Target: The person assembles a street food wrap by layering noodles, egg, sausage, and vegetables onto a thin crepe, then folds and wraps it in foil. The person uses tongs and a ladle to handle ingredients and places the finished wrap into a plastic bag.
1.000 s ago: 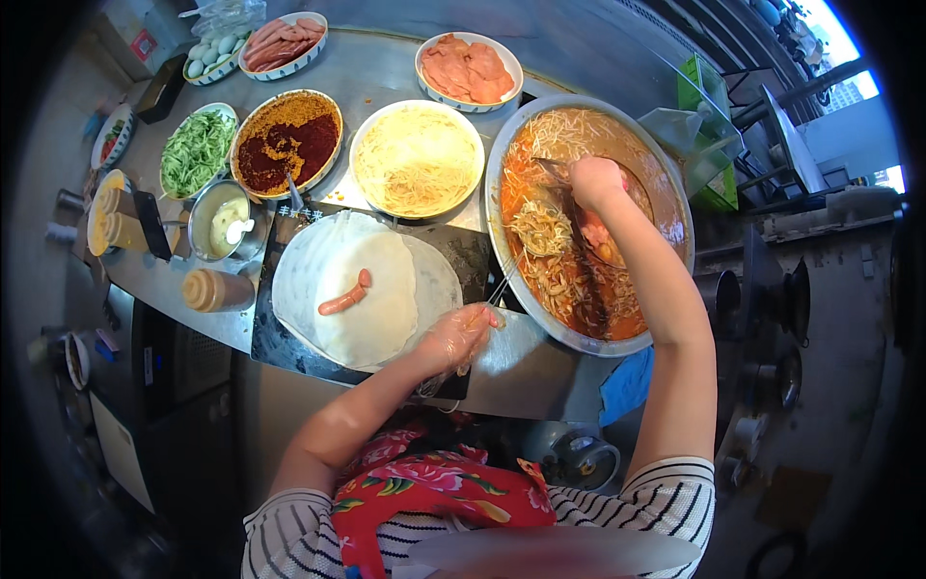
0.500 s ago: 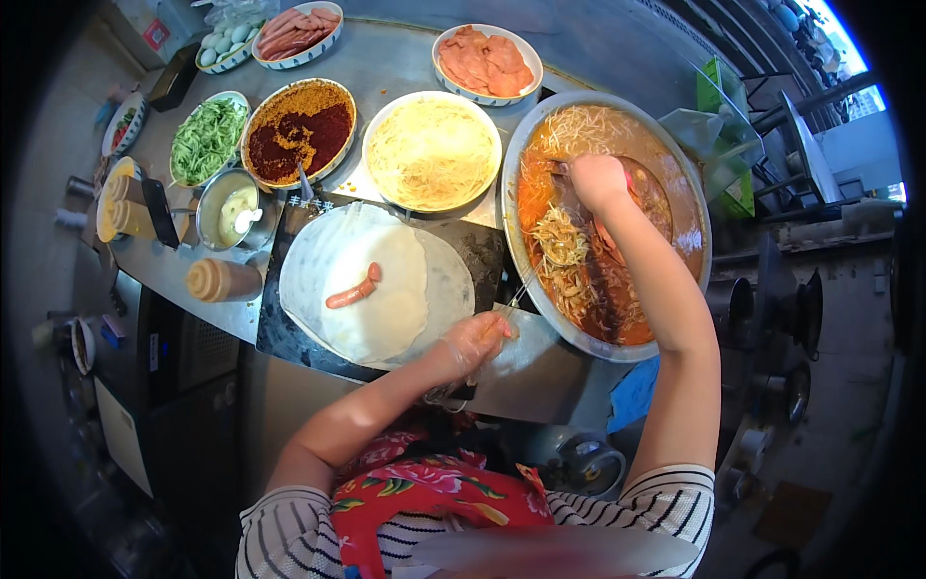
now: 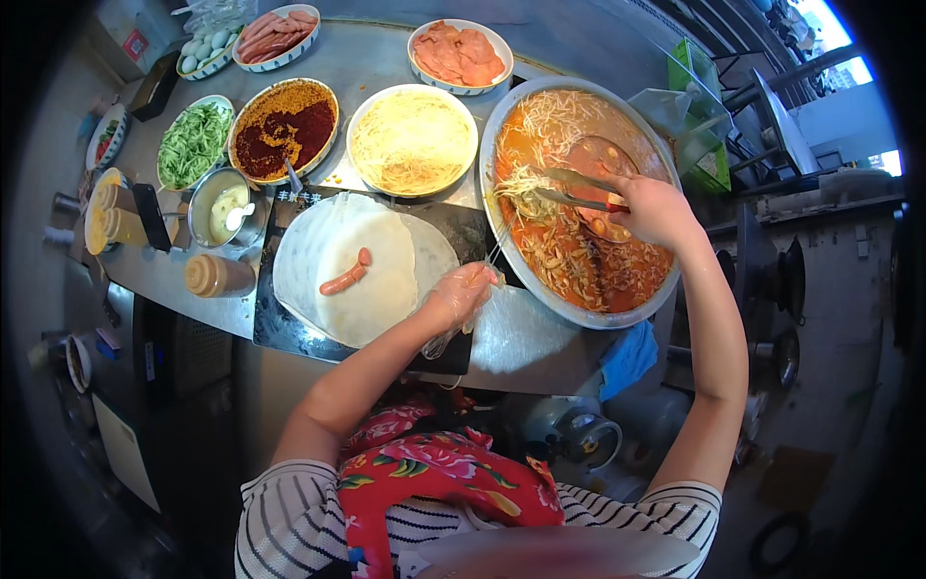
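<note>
My left hand [image 3: 461, 297], in a clear plastic glove, closes round the thin wire handle [image 3: 498, 247] of what looks like a strainer, reaching over the near-left rim of a big metal basin [image 3: 491, 159]. My right hand [image 3: 659, 210] grips metal tongs [image 3: 579, 189] over the basin. Their tips meet pale shredded strands [image 3: 526, 196] above reddish broth, and these strands hide the strainer's bowl. Left of the basin, thin round wrappers [image 3: 395, 289] overlap on a dark board [image 3: 453, 355]. A curved, scored sausage [image 3: 345, 274] rests on the top wrapper.
Beyond the board stand bowls of pale shreds [image 3: 412, 140], red-brown sauce [image 3: 285, 130], green shreds [image 3: 193, 143], sliced meat [image 3: 461, 53] and sausages [image 3: 277, 37]. A metal pot [image 3: 224, 206] and a squeeze bottle [image 3: 218, 276] are at left. A blue cloth [image 3: 628, 359] hangs below the basin.
My right hand has moved right and turned, bringing the tongs into plain view with their tips at the strands. My left hand still holds the wire handle. The whole view has shifted slightly.
</note>
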`<state>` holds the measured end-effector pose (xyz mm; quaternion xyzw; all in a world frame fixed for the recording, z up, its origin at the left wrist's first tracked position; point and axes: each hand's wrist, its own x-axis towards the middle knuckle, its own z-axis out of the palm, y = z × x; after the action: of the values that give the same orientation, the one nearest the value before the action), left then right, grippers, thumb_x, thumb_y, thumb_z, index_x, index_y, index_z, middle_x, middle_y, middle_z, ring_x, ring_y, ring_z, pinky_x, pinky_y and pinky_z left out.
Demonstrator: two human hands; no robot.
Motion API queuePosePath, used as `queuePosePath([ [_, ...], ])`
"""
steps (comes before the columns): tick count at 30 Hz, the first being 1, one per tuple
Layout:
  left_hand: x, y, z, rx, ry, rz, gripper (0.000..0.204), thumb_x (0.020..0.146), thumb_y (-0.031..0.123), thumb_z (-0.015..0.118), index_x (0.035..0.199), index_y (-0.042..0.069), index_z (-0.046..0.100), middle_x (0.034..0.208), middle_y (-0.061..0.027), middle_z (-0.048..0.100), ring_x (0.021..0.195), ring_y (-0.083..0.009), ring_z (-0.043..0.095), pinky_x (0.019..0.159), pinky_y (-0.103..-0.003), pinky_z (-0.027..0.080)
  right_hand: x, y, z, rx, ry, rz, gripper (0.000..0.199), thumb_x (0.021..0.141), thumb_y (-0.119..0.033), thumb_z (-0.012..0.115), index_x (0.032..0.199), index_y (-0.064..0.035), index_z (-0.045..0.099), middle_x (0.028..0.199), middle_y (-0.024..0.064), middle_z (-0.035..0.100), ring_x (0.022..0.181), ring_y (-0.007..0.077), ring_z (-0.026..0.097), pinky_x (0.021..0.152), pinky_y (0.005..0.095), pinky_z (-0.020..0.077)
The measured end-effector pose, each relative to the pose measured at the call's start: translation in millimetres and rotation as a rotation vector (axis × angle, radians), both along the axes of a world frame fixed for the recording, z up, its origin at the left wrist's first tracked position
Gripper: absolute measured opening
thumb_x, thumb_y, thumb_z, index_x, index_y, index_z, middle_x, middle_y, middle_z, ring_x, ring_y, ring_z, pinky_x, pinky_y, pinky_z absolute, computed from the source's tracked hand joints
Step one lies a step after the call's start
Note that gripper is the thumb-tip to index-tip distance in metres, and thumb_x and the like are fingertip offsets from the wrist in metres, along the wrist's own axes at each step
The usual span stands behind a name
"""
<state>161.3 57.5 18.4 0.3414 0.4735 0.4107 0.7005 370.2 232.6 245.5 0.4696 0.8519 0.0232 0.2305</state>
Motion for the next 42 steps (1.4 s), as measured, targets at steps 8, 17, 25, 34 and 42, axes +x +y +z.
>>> queuePosePath([
  [8, 11.2, -21.1, -1.7, 0.18, 0.232, -0.087, 0.027, 0.107, 0.031, 0.045, 0.1, 0.009, 0.058, 0.06, 0.0032, 0.044, 0.049, -0.0073, 0.039, 0.043, -0.025, 0.036, -32.7, 59.1, -68.7, 0.102, -0.152, 0.12, 0.04, 0.081, -0.013, 0.071, 0.119, -0.0107, 0.064, 0.106, 0.0151, 0.067, 0.096, 0.0336, 0.068, 0.079, 0.044, 0.0561],
  [17, 9.4, -20.5, 9.4, -0.013, 0.105, -0.074, 0.021, 0.104, 0.029, 0.049, 0.101, 0.012, 0.06, 0.062, 0.0038, 0.044, 0.05, -0.0067, 0.039, 0.045, -0.024, 0.034, -1.4, 61.9, -81.2, 0.029, 0.092, -0.009, 0.034, 0.085, -0.014, 0.064, 0.119, -0.0159, 0.066, 0.098, 0.0155, 0.071, 0.094, 0.0334, 0.069, 0.078, 0.0451, 0.055],
  [25, -1.8, -11.4, 19.4, 0.125, 0.292, -0.044, 0.024, 0.105, 0.031, 0.048, 0.1, 0.011, 0.06, 0.062, 0.0025, 0.048, 0.052, -0.008, 0.043, 0.048, -0.026, 0.038, 47.2, -50.3, -82.1, 0.103, 0.332, -0.174, 0.048, 0.089, -0.023, 0.066, 0.135, -0.0157, 0.056, 0.099, 0.0166, 0.067, 0.087, 0.0367, 0.068, 0.074, 0.0474, 0.0551],
  [34, 3.2, 0.2, 109.7, 0.594, 0.83, -0.197, 0.02, 0.103, 0.025, 0.048, 0.101, 0.007, 0.056, 0.085, -0.0187, 0.063, 0.08, -0.0429, 0.06, 0.07, -0.047, 0.048, 50.7, -101.1, -105.7, 0.321, 0.733, -0.406, 0.048, 0.092, -0.025, 0.065, 0.137, -0.013, 0.054, 0.096, 0.0168, 0.064, 0.083, 0.0366, 0.066, 0.071, 0.0465, 0.0545],
  [42, 2.4, 7.8, 252.0, 0.746, 0.832, -0.178, 0.016, 0.103, 0.018, 0.052, 0.097, 0.004, 0.059, 0.067, -0.0066, 0.055, 0.057, -0.0176, 0.051, 0.056, -0.032, 0.043, 77.9, -101.8, 36.9, 0.61, 0.812, -0.281, 0.048, 0.091, -0.019, 0.066, 0.137, -0.0138, 0.053, 0.095, 0.0144, 0.064, 0.082, 0.0352, 0.066, 0.071, 0.0447, 0.0549],
])
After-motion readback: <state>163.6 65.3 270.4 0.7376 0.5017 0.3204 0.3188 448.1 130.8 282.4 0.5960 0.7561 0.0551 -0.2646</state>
